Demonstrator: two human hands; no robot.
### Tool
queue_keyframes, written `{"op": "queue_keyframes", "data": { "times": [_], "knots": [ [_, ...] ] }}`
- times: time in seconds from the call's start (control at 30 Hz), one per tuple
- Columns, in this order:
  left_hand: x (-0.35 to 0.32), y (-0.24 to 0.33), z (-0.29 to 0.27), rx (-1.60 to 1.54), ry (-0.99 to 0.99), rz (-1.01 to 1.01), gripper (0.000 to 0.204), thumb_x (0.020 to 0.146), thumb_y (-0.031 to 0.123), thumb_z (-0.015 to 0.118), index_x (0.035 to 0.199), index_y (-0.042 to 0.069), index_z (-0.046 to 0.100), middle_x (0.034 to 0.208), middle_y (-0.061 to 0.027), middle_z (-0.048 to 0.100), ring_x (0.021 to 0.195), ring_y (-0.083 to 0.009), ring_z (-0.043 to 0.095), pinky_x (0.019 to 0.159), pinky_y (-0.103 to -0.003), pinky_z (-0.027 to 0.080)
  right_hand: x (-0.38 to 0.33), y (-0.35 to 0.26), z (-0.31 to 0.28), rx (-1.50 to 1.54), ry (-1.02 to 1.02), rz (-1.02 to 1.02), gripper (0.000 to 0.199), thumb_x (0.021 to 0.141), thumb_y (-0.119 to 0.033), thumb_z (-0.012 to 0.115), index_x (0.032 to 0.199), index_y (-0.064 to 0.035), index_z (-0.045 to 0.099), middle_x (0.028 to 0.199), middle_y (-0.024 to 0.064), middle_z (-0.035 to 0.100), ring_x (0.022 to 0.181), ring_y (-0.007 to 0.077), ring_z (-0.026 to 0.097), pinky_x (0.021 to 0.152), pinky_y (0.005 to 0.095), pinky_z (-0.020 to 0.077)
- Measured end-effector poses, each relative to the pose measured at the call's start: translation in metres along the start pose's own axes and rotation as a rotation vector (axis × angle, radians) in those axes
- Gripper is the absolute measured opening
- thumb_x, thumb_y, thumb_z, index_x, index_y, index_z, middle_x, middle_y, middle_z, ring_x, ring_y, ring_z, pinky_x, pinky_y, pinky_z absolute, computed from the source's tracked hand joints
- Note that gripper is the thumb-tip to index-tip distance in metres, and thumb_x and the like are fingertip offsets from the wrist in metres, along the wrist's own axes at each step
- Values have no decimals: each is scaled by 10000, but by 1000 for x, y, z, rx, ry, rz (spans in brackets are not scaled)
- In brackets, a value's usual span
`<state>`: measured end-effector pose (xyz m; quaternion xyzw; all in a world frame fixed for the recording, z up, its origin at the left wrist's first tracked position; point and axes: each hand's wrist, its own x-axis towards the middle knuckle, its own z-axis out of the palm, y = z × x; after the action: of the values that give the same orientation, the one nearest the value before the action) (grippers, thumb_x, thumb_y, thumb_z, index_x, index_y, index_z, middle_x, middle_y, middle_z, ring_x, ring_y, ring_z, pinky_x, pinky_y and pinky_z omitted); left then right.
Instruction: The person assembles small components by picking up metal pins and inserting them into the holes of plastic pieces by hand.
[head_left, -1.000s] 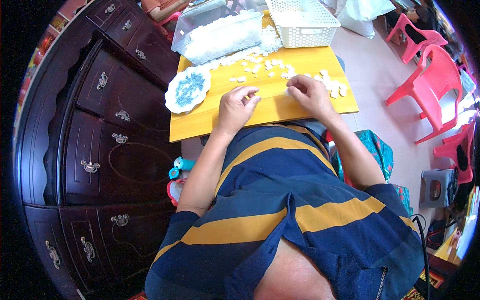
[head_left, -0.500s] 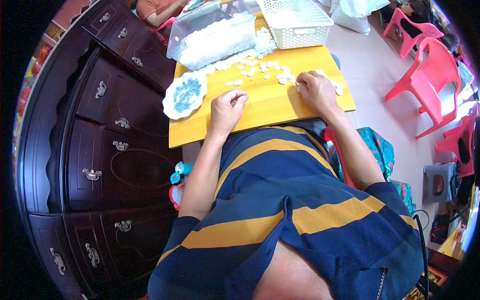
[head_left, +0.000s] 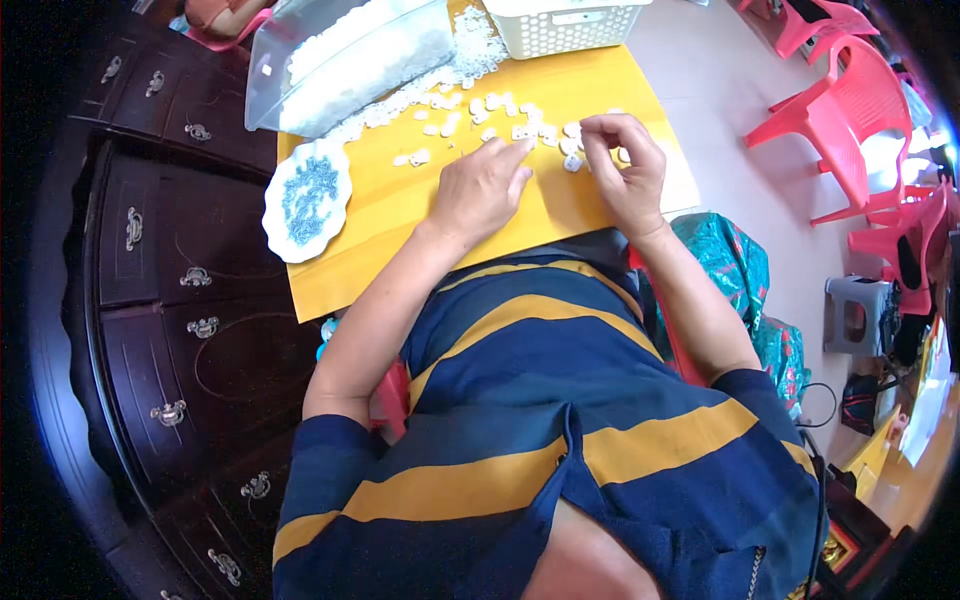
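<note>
Small white pieces (head_left: pixel 480 107), rounded and bead-like, lie scattered over the yellow tabletop (head_left: pixel 400 215). Toward them reaches my left hand (head_left: pixel 482 190), palm down, index finger stretched forward and thumb apart from it; nothing can be made out in it. To its right, my right hand (head_left: pixel 632 175) is raised at the table's right side, thumb and index finger curled together. Whatever may be between these fingertips is too small to make out. Just left of them sits a small group of white pieces (head_left: pixel 571 162). A white scalloped dish (head_left: pixel 276 222) of small blue pieces stands at the left edge.
A clear plastic bin (head_left: pixel 262 100) heaped with white pieces stands at the far left, beside a white perforated basket (head_left: pixel 570 38). Dark drawers (head_left: pixel 150 250) line the left. Pink chairs (head_left: pixel 850 130) and a grey stool (head_left: pixel 850 315) are at right, a green patterned bag (head_left: pixel 725 265) nearer.
My left hand has moved right, toward the white pieces, and its thumb and index finger have parted from a pinch. My right hand has turned and lifted. The whole view has shifted.
</note>
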<state>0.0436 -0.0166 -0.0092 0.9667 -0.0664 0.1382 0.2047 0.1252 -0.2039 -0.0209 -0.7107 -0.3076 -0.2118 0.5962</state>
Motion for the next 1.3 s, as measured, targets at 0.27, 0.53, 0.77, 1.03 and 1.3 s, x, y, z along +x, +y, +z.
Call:
{"op": "queue_keyframes", "data": {
  "times": [0.27,0.53,0.77,1.03,1.3],
  "knots": [
    [-11,4,-1,-63,-67,70,395,866,168,689,1253,119,624,872,-115,607,775,-307,651,642,-416,531,-1,13,0,68,37,179,92,858,41,665,935,-10,667,878,69,674,799,156,644,739,278,510],
    [18,14,12,-159,-154,242,331,862,131,675,1191,122,641,856,-101,571,764,-279,649,634,-411,529,1,16,1,35,60,278,87,879,35,656,955,-7,662,896,64,667,819,140,628,759,266,500],
    [25,-15,4,-284,-127,146,414,871,151,683,1279,121,617,902,-111,625,757,-299,662,656,-408,548,15,17,0,113,303,435,96,924,14,650,1020,9,647,946,31,662,878,90,617,801,236,495],
    [42,-17,5,-189,-203,106,477,877,188,691,1335,113,582,869,-101,644,758,-277,673,655,-400,557,12,9,9,50,227,513,81,935,13,645,1014,2,637,942,23,639,834,77,592,761,223,475],
    [43,-37,-3,-145,-243,88,521,875,217,700,1363,98,560,866,-109,640,736,-274,664,627,-402,546,26,5,16,-8,206,500,89,927,15,651,1013,0,634,963,40,641,863,95,606,792,233,483]
  ]
}}
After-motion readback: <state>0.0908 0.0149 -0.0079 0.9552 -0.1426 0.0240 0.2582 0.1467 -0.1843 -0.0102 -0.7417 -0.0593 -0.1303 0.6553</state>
